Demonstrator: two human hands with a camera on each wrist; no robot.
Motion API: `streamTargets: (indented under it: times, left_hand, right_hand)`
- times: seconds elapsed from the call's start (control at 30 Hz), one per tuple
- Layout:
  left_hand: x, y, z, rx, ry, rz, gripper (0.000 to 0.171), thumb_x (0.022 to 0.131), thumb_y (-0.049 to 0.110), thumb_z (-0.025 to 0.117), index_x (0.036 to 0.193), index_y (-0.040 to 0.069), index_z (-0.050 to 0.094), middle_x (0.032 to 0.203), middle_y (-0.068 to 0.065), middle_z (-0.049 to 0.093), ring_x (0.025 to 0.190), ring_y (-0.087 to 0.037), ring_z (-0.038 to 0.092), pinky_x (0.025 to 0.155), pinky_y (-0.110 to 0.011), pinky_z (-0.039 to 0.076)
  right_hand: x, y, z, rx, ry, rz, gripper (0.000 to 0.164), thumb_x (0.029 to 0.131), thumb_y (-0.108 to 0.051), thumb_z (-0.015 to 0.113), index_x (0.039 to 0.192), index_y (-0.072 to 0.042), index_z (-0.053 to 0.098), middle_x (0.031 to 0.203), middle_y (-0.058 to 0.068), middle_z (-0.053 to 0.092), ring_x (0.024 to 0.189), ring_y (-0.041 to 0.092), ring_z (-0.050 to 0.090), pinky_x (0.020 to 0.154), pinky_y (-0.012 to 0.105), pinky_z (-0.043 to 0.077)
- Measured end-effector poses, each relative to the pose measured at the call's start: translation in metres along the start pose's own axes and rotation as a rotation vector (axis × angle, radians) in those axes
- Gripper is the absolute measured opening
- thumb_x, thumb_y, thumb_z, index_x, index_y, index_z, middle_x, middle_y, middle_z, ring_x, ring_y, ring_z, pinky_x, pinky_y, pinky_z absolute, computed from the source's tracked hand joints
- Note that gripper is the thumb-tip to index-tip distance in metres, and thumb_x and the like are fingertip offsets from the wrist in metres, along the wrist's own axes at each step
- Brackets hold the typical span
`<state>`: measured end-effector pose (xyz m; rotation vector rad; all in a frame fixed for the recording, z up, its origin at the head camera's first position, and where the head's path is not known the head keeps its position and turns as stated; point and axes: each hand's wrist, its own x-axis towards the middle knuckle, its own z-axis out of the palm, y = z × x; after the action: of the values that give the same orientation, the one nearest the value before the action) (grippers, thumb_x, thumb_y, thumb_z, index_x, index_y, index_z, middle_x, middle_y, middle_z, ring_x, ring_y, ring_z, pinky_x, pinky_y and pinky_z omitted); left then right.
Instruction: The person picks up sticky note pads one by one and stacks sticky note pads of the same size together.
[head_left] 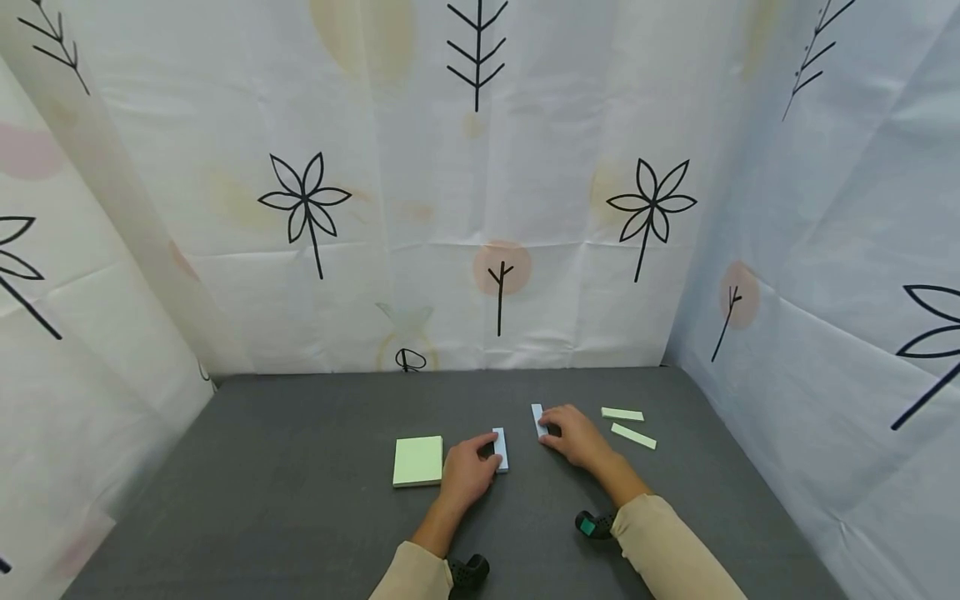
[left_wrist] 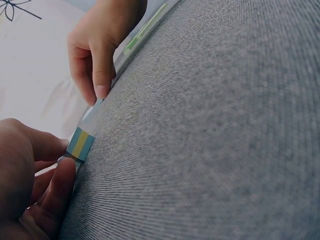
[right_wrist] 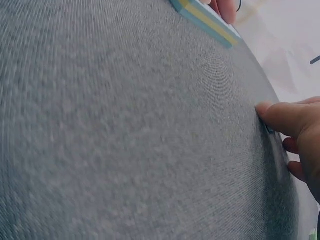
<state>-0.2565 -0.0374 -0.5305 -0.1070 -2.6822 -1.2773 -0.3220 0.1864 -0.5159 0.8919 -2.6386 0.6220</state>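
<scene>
My left hand [head_left: 467, 473] holds a light blue strip-shaped pad [head_left: 502, 454] with thumb and forefinger at its left side. A yellow layer runs between the blue layers on the side of this blue strip pad [left_wrist: 80, 144] in the left wrist view. Farther back and to the right, my right hand [head_left: 574, 437] pinches a second, thinner light blue strip [head_left: 537, 413] near its front end. Its far end sticks out past the fingertips. In the right wrist view, the right thumb and fingers [right_wrist: 287, 117] hide most of that strip.
A square pale green sticky note pad [head_left: 417, 461] lies just left of the left hand. Two narrow pale green strips, a back one [head_left: 622, 414] and a front one [head_left: 633, 436], lie right of the right hand. Patterned cloth walls surround the grey table [head_left: 300, 500].
</scene>
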Motion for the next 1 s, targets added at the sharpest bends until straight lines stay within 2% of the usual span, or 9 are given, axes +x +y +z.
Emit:
streamTargets:
  times: [0.2, 0.43, 0.63, 0.67, 0.7, 0.87, 0.9, 0.93, 1.0]
  left_hand:
    - [0.0, -0.001, 0.001, -0.003, 0.003, -0.005, 0.035, 0.086, 0.016, 0.067, 0.121, 0.013, 0.069, 0.055, 0.01, 0.052, 0.046, -0.006, 0.049, 0.049, -0.027, 0.04]
    - [0.0, -0.001, 0.0, -0.017, -0.001, 0.003, 0.035, 0.087, 0.016, 0.067, 0.122, 0.012, 0.069, 0.056, 0.01, 0.052, 0.047, -0.006, 0.049, 0.048, -0.027, 0.04]
    - [0.0, 0.0, 0.0, -0.021, -0.003, 0.001, 0.035, 0.087, 0.015, 0.067, 0.122, 0.012, 0.069, 0.054, 0.01, 0.052, 0.047, -0.006, 0.049, 0.047, -0.027, 0.039]
    - [0.0, 0.0, 0.0, -0.02, -0.003, 0.0, 0.036, 0.087, 0.016, 0.067, 0.122, 0.012, 0.069, 0.054, 0.01, 0.052, 0.047, -0.006, 0.049, 0.048, -0.027, 0.039]
    - [0.0, 0.0, 0.0, -0.02, -0.003, 0.0, 0.035, 0.087, 0.016, 0.067, 0.122, 0.012, 0.069, 0.054, 0.01, 0.052, 0.047, -0.006, 0.049, 0.048, -0.028, 0.039]
    - [0.0, 0.0, 0.0, -0.019, 0.002, 0.003, 0.035, 0.087, 0.016, 0.068, 0.122, 0.012, 0.069, 0.054, 0.01, 0.052, 0.046, -0.006, 0.049, 0.047, -0.028, 0.039]
    - [0.0, 0.0, 0.0, -0.019, 0.002, 0.003, 0.035, 0.087, 0.016, 0.068, 0.122, 0.013, 0.069, 0.054, 0.01, 0.052, 0.046, -0.006, 0.049, 0.047, -0.028, 0.039]
    - [0.0, 0.0, 0.0, -0.019, 0.004, 0.004, 0.035, 0.087, 0.016, 0.068, 0.122, 0.013, 0.069, 0.053, 0.01, 0.052, 0.046, -0.006, 0.049, 0.047, -0.027, 0.039]
    - [0.0, 0.0, 0.0, -0.02, 0.005, 0.006, 0.035, 0.087, 0.016, 0.068, 0.122, 0.012, 0.069, 0.053, 0.01, 0.052, 0.045, -0.006, 0.049, 0.046, -0.027, 0.039]
  right_hand:
    - [-0.001, 0.001, 0.0, -0.066, 0.001, -0.054, 0.025, 0.082, -0.017, 0.077, 0.101, -0.001, 0.072, 0.108, 0.012, 0.068, 0.101, 0.031, 0.06, 0.087, 0.046, 0.046]
    - [-0.002, 0.001, 0.001, 0.022, 0.002, -0.033, 0.024, 0.086, -0.013, 0.073, 0.104, 0.002, 0.072, 0.112, 0.017, 0.067, 0.105, 0.035, 0.059, 0.091, 0.05, 0.044]
    - [-0.001, 0.003, -0.002, 0.052, -0.015, -0.05, 0.021, 0.089, -0.01, 0.068, 0.104, 0.004, 0.072, 0.111, 0.02, 0.066, 0.104, 0.037, 0.059, 0.09, 0.051, 0.044]
    - [-0.001, 0.003, -0.003, 0.06, -0.01, -0.062, 0.02, 0.089, -0.009, 0.067, 0.103, 0.005, 0.072, 0.11, 0.021, 0.066, 0.103, 0.038, 0.059, 0.089, 0.052, 0.044]
    - [0.0, 0.021, 0.01, 0.073, 0.0, -0.098, 0.022, 0.092, -0.014, 0.065, 0.106, 0.002, 0.072, 0.113, 0.018, 0.066, 0.105, 0.036, 0.059, 0.091, 0.05, 0.043]
    - [0.001, 0.023, 0.009, 0.098, 0.012, -0.138, 0.021, 0.093, -0.012, 0.064, 0.104, 0.004, 0.072, 0.111, 0.021, 0.066, 0.104, 0.038, 0.059, 0.09, 0.051, 0.044]
    - [0.002, 0.023, 0.008, 0.086, 0.003, -0.137, 0.021, 0.093, -0.012, 0.063, 0.104, 0.003, 0.072, 0.112, 0.02, 0.066, 0.104, 0.037, 0.059, 0.09, 0.05, 0.044]
    - [0.001, 0.005, -0.005, 0.076, -0.012, -0.106, 0.018, 0.09, -0.006, 0.065, 0.102, 0.006, 0.072, 0.109, 0.023, 0.066, 0.102, 0.04, 0.059, 0.088, 0.052, 0.044]
    - [0.001, 0.004, -0.007, 0.067, -0.031, -0.091, 0.018, 0.09, -0.006, 0.065, 0.102, 0.005, 0.072, 0.11, 0.022, 0.066, 0.103, 0.039, 0.059, 0.089, 0.051, 0.044]
